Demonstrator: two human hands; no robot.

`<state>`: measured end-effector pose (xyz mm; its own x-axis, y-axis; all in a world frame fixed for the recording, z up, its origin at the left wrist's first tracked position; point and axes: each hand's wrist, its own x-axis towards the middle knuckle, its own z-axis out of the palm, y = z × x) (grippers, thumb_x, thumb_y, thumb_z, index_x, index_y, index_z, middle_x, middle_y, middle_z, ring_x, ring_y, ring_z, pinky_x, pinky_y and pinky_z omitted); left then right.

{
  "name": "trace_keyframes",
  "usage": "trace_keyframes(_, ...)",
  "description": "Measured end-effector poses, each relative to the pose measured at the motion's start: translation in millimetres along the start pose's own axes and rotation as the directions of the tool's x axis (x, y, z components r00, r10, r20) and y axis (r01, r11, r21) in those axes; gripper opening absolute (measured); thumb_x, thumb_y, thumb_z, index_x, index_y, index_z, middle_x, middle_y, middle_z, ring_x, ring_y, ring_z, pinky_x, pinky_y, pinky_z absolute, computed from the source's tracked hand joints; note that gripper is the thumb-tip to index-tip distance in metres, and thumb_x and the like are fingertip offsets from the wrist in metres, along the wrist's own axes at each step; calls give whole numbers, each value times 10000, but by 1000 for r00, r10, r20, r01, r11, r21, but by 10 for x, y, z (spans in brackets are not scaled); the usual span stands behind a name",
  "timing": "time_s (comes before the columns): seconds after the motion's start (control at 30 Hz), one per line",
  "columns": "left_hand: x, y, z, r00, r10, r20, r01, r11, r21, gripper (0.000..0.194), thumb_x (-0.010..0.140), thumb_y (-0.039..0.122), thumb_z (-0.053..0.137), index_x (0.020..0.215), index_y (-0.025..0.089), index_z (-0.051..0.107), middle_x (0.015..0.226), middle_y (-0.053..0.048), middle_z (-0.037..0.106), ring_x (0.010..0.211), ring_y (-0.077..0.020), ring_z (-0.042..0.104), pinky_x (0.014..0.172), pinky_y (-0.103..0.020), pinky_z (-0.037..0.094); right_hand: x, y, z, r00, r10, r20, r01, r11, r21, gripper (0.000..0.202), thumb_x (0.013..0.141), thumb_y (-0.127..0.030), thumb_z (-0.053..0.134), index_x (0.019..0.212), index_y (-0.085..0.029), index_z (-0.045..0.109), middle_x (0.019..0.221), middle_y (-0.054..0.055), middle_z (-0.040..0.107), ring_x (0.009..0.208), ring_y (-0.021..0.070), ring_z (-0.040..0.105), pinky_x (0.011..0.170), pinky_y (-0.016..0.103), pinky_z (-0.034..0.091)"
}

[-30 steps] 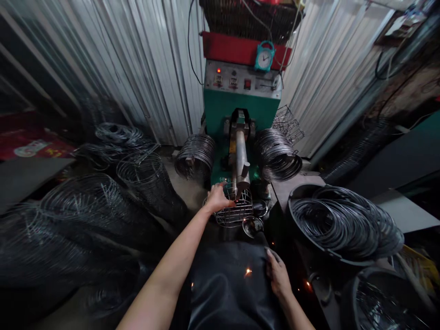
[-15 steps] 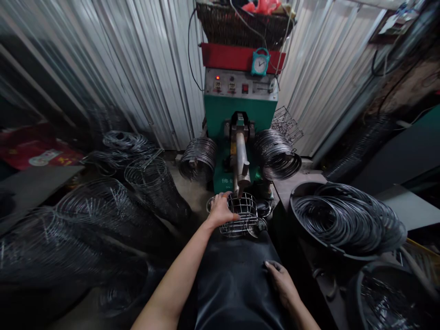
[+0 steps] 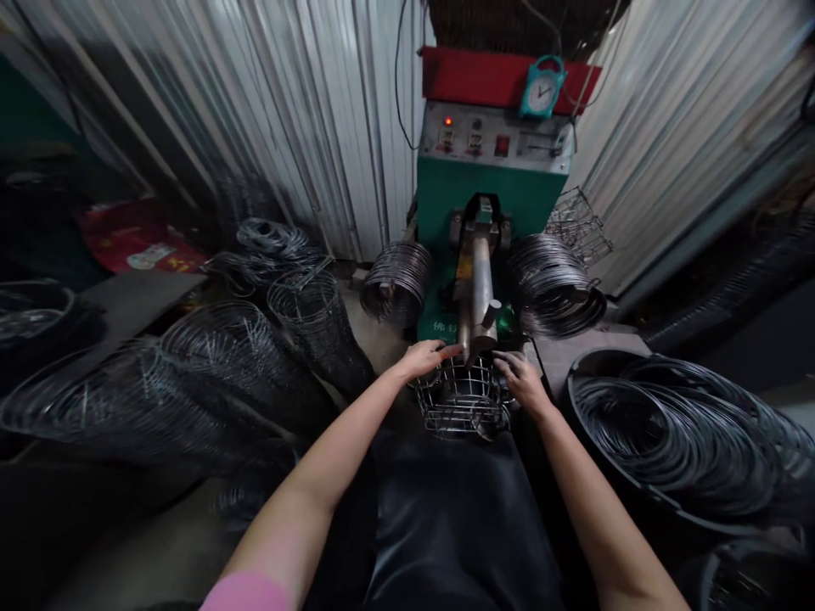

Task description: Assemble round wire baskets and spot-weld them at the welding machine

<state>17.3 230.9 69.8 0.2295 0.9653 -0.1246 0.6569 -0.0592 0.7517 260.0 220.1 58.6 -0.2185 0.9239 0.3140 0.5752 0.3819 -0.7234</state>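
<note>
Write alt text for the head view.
Left hand and right hand both grip the rim of a round wire basket under the metal arm of a green welding machine, with wire ring coils at the right.

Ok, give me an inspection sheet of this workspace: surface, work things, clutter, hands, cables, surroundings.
Surface: black apron over the lap.
Work things: wire basket under the machine arm.
Clutter: wire rings in a black tub; stacked wire cages at left.
Hands: left hand and right hand both on the basket rim.
Cables: black cable down the wall.
Surroundings: corrugated metal wall; clock on the green machine.
</note>
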Motion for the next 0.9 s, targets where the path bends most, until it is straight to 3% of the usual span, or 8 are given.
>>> trace_keyframes(0.13,91,-37,32,999,31,35,-33,997,70,601,703,738,424,739,181,645,622,14,554,663,-151,531,579,-232,381,358,107,131,952,8,307,-6,1000,-9,363,792,-475,466,751,-181,675,776,45,664,775,198,604,709,280,469)
trace_keyframes(0.27,194,-3,81,999,-2,-46,11,980,200,566,778,688,370,786,198,652,713,-18,619,786,-196,572,741,-312,415,496,228,227,956,88,281,-73,995,-62,312,774,-407,484,705,-155,654,682,25,643,691,181,578,619,249,450)
trace_keyframes(0.33,256,11,59,991,-29,-131,59,971,233,536,823,638,343,875,208,658,906,-62,651,963,-254,554,860,-421,387,578,260,256,963,101,251,-83,993,-82,272,765,-344,477,714,-146,656,688,35,648,698,184,578,630,254,452)
trace_keyframes(0.43,239,-83,-57,982,-22,-188,48,990,132,469,866,534,362,1096,203,603,1248,-115,531,1201,-309,403,961,-509,311,671,272,254,960,94,264,-71,993,-95,244,742,-293,476,735,-139,665,686,45,655,680,190,580,634,269,457)
trace_keyframes(0.57,-101,-445,-179,997,65,30,-65,998,-5,278,837,312,511,1034,169,646,1100,-68,639,1044,-204,548,925,-322,404,655,290,165,951,98,292,-74,993,-92,272,727,-348,503,765,-143,676,718,54,675,694,213,595,648,291,461)
trace_keyframes(0.67,-409,-698,-88,969,127,210,-106,989,-106,232,745,239,639,961,164,676,928,-22,699,855,-151,621,790,-228,465,570,294,92,951,134,278,-121,991,-63,335,732,-434,498,777,-156,678,786,63,693,778,239,614,690,303,467)
trace_keyframes(0.83,-690,-665,171,990,136,34,-126,969,-211,199,795,278,602,932,146,662,922,-27,688,872,-146,616,789,-224,460,366,162,20,938,143,316,-143,989,-23,406,674,-540,545,767,-170,685,863,77,706,878,270,621,803,330,470)
trace_keyframes(0.9,-820,-538,151,963,267,45,-258,954,-150,150,783,248,623,896,156,660,904,-25,679,863,-134,609,789,-206,451,279,102,5,916,140,377,-148,989,-8,426,662,-569,562,776,-179,692,854,69,709,881,270,627,796,324,486)
